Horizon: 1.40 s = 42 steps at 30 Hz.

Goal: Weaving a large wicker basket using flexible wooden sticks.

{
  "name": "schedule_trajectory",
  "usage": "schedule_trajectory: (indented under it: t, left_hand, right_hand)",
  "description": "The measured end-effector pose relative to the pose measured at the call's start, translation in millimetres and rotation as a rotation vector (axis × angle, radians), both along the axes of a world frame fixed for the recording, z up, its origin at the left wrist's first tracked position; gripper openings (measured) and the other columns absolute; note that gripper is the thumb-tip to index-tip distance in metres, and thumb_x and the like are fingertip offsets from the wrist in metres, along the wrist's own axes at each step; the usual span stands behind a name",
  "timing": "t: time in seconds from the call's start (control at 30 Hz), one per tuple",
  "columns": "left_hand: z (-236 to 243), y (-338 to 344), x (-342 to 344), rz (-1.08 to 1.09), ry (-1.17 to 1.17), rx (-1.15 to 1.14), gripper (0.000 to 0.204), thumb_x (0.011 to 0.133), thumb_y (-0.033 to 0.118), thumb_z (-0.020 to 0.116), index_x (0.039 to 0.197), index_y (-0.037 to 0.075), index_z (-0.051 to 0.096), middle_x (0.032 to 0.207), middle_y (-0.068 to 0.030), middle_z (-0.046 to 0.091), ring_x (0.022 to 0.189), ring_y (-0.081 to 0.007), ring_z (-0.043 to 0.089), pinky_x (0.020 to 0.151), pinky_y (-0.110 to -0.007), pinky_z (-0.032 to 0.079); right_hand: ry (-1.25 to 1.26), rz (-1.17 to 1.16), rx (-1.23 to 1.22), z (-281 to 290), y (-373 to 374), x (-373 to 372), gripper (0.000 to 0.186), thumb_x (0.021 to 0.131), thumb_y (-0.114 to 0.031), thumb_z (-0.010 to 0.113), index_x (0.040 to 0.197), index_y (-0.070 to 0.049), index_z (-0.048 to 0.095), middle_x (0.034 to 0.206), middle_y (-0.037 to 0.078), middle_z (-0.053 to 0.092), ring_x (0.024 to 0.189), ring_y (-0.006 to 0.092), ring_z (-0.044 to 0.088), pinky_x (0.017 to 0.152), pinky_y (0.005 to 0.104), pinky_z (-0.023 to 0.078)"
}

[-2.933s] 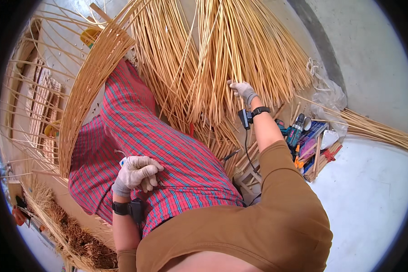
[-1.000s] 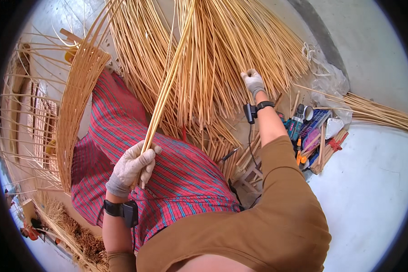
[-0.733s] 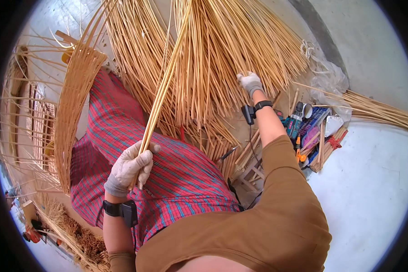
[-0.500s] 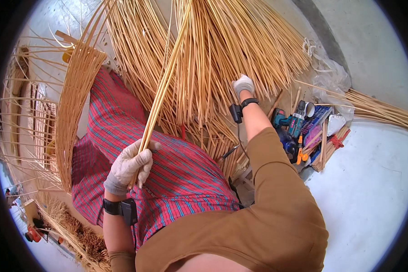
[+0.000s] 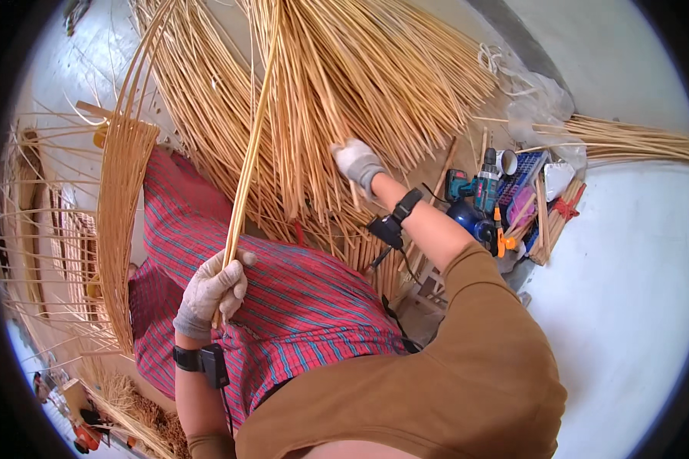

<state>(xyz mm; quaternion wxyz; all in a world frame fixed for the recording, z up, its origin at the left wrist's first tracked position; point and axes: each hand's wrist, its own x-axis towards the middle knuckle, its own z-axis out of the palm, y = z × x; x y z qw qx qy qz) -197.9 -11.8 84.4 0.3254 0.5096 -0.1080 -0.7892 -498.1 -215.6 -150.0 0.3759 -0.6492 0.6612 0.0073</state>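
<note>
My left hand (image 5: pixel 214 294), in a whitish work glove, is closed around a few long pale wicker rods (image 5: pixel 246 180). They rise from my fist past my lap, and their upper ends run in front of the big pile. My right hand (image 5: pixel 356 164), gloved too, reaches to the near ends of the large fanned-out pile of wicker rods (image 5: pixel 383 84). Its fingers are curled around a rod among the others, whose end shows just below the glove. A red checked cloth (image 5: pixel 283 283) covers my legs.
On my left stands a partly woven wicker piece (image 5: pixel 119 222) with long stakes sticking out. A cordless drill (image 5: pixel 484 183), a blue crate (image 5: pixel 524 176) and short wood sticks lie on the right. Beyond them are another rod bundle (image 5: pixel 628 139) and a clear plastic bag (image 5: pixel 540 115).
My right hand has moved left and a little nearer along the pile's ends. My left hand still holds its rods, now more upright. The whole view has shifted slightly.
</note>
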Motion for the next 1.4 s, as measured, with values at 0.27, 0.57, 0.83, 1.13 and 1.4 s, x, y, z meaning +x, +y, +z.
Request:
schedule_trajectory:
  t: [0.27, 0.57, 0.83, 1.13, 1.4]
  left_hand:
    - [-3.1, 10.0, -3.1, -0.045, -0.012, -0.092, 0.042, 0.102, 0.034, 0.067, 0.123, 0.000, 0.055, 0.093, -0.0097, 0.070, 0.063, -0.0149, 0.068, 0.050, -0.026, 0.053]
    - [11.3, -2.0, -7.1, -0.198, -0.072, -0.033, 0.045, 0.095, 0.029, 0.076, 0.127, 0.003, 0.058, 0.088, -0.0052, 0.067, 0.071, -0.0177, 0.070, 0.065, -0.030, 0.059]
    - [20.0, -0.6, 28.1, -0.155, -0.165, -0.003, 0.038, 0.099, 0.022, 0.072, 0.129, 0.004, 0.057, 0.084, 0.0022, 0.059, 0.060, -0.0072, 0.059, 0.052, -0.020, 0.051]
    - [29.6, 3.7, 56.5, -0.176, -0.369, 0.015, 0.032, 0.099, 0.026, 0.069, 0.123, 0.007, 0.057, 0.069, 0.0061, 0.049, 0.048, -0.0042, 0.044, 0.043, -0.021, 0.035]
    - [15.7, -8.9, 53.2, -0.254, -0.351, -0.034, 0.036, 0.100, 0.032, 0.069, 0.123, 0.006, 0.058, 0.075, 0.0063, 0.051, 0.047, -0.0023, 0.045, 0.044, -0.019, 0.039]
  right_hand:
    - [-1.099, -0.107, 0.758, 170.7, 132.4, 108.6, 0.041, 0.102, -0.046, 0.055, 0.096, -0.008, 0.070, 0.082, 0.015, 0.073, 0.075, 0.0337, 0.071, 0.065, 0.0475, 0.056]
    - [-0.575, 0.700, 0.175, 182.5, 112.4, 115.8, 0.056, 0.103, -0.054, 0.043, 0.100, -0.007, 0.075, 0.091, 0.023, 0.074, 0.089, 0.0382, 0.073, 0.075, 0.0481, 0.057]
    - [-0.424, 0.556, -0.302, 79.5, 84.0, 108.0, 0.036, 0.098, -0.036, 0.060, 0.128, -0.017, 0.067, 0.118, 0.014, 0.070, 0.118, 0.0331, 0.064, 0.103, 0.0437, 0.048]
    - [-0.085, 1.014, -0.686, -33.4, 3.6, 63.7, 0.023, 0.084, -0.036, 0.070, 0.089, -0.015, 0.078, 0.117, 0.008, 0.069, 0.130, 0.0269, 0.055, 0.116, 0.0417, 0.037]
    - [0.375, 0.658, -0.376, -13.0, -34.3, -113.3, 0.023, 0.091, -0.013, 0.060, 0.109, -0.014, 0.075, 0.111, 0.011, 0.070, 0.111, 0.0314, 0.065, 0.098, 0.0440, 0.052]
